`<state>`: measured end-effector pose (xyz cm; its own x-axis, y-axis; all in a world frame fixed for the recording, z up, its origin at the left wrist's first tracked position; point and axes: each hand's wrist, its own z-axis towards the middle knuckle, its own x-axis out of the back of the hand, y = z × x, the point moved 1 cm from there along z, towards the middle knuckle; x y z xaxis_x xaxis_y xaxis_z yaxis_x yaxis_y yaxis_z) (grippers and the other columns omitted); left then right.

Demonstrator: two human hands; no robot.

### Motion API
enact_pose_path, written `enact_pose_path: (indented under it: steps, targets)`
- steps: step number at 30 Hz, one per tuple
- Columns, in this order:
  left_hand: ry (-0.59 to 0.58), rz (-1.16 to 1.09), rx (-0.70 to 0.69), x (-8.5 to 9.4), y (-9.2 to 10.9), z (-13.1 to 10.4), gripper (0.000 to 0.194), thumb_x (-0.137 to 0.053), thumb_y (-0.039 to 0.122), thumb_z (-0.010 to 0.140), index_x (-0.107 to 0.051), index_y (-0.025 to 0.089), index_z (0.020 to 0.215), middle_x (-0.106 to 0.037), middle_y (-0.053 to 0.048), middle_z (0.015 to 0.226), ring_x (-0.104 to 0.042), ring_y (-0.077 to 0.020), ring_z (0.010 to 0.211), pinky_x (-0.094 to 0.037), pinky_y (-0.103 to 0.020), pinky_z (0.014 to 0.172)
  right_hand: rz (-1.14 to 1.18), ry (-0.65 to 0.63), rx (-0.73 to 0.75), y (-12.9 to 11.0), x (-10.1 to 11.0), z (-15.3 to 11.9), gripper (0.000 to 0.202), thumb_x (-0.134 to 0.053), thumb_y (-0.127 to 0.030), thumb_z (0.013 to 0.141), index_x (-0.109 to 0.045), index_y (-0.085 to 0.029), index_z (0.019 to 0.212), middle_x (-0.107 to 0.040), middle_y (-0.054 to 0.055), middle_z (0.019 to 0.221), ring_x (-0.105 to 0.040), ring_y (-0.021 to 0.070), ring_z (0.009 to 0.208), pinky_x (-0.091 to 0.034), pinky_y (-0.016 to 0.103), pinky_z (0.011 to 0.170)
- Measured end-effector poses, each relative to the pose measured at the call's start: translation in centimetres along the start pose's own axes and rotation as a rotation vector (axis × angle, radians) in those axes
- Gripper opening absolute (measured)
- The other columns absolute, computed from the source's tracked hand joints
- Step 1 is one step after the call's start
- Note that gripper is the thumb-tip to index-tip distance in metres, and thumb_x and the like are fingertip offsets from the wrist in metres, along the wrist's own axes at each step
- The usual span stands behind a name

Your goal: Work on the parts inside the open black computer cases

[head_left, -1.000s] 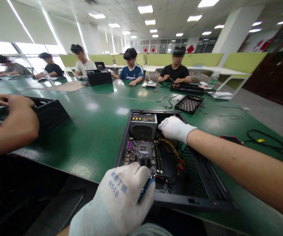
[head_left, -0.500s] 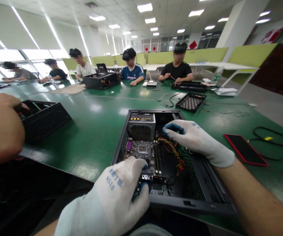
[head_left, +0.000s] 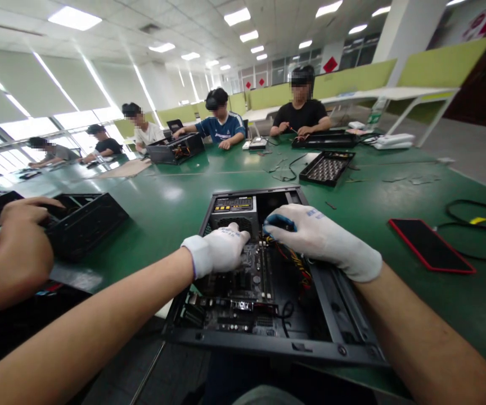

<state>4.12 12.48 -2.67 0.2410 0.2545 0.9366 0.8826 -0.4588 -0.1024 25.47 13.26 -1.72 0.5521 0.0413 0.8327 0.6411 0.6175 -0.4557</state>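
Observation:
An uncovered computer case lies in front of me with its inside facing up. My left hand, in a white glove, is over the upper left of the motherboard, just below the power supply. Its fingers are bent and close together, with the tips partly hidden. My right hand, in a white glove with blue fingertips, is curled in a pinch above the yellow, red and black power cables. What sits between those fingertips is hidden. A graphics card or similar board crosses the lower motherboard.
Right of the case lie a red-edged black tablet and a black cable. A black slotted panel is beyond it. At left, a co-worker's arm reaches to another case. Several people sit across the green table.
My left hand has moved from the lower expansion card up to the board area near the power supply. My right hand stays curled by the cables. The view has tilted slightly.

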Motion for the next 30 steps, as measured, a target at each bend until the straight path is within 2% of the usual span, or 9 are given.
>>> enact_pose_path:
  steps: [4,9,16,22,26,30]
  targets:
    - [-0.106,0.053,-0.044,-0.5,0.5,3.7,0.044,-0.07,0.031,0.087,-0.067,0.014,0.127,-0.068,-0.021,0.125,-0.071,-0.037,0.113,-0.059,-0.045,0.096,-0.021,0.004,0.02,0.0,0.0,-0.2,0.036,-0.057,-0.047,0.101,-0.076,-0.018,0.111,-0.075,0.008,0.104,-0.066,0.0231,0.096,-0.045,0.034,0.085]
    - [-0.212,0.071,-0.095,-2.8,0.7,6.4,0.049,-0.08,0.024,0.075,-0.071,0.017,0.123,-0.074,-0.015,0.125,-0.072,-0.0327,0.116,-0.056,-0.038,0.103,-0.036,0.012,0.031,0.2,-0.1,-0.3,0.038,-0.057,-0.048,0.101,-0.075,-0.016,0.113,-0.075,0.009,0.106,-0.066,0.024,0.098,-0.045,0.035,0.085]
    - [-0.204,0.077,-0.056,-4.2,-0.6,7.2,0.064,-0.083,0.027,0.073,-0.065,0.012,0.131,-0.072,-0.018,0.13,-0.07,-0.0344,0.12,-0.056,-0.039,0.106,-0.05,0.0,0.048,0.3,-0.4,-0.2,0.036,-0.057,-0.048,0.101,-0.074,-0.017,0.107,-0.075,0.01,0.105,-0.066,0.024,0.098,-0.045,0.034,0.086]
    - [-0.157,0.081,-0.06,-4.3,-0.6,7.3,0.053,-0.074,0.03,0.084,-0.063,0.012,0.133,-0.07,-0.018,0.133,-0.069,-0.0335,0.121,-0.055,-0.039,0.107,-0.065,0.003,0.075,0.4,-0.5,-0.2,0.034,-0.056,-0.047,0.102,-0.074,-0.018,0.108,-0.075,0.01,0.108,-0.066,0.0234,0.099,-0.045,0.033,0.087]
    - [-0.156,0.087,-0.067,-4.4,-0.6,7.3,0.05,-0.072,0.028,0.086,-0.064,0.01,0.132,-0.07,-0.019,0.132,-0.068,-0.0344,0.122,-0.053,-0.041,0.108,-0.063,-0.017,0.065,0.2,-0.3,-0.2,0.033,-0.057,-0.045,0.101,-0.074,-0.017,0.107,-0.075,0.01,0.107,-0.066,0.0237,0.1,-0.045,0.033,0.088]
    - [-0.151,0.078,-0.081,-4.8,-0.8,7.7,0.048,-0.074,0.026,0.083,-0.066,0.013,0.129,-0.072,-0.016,0.13,-0.068,-0.0324,0.123,-0.052,-0.039,0.11,-0.065,-0.024,0.066,0.1,-0.2,-0.2,0.033,-0.057,-0.045,0.101,-0.073,-0.017,0.107,-0.075,0.01,0.108,-0.066,0.0239,0.1,-0.045,0.033,0.088]
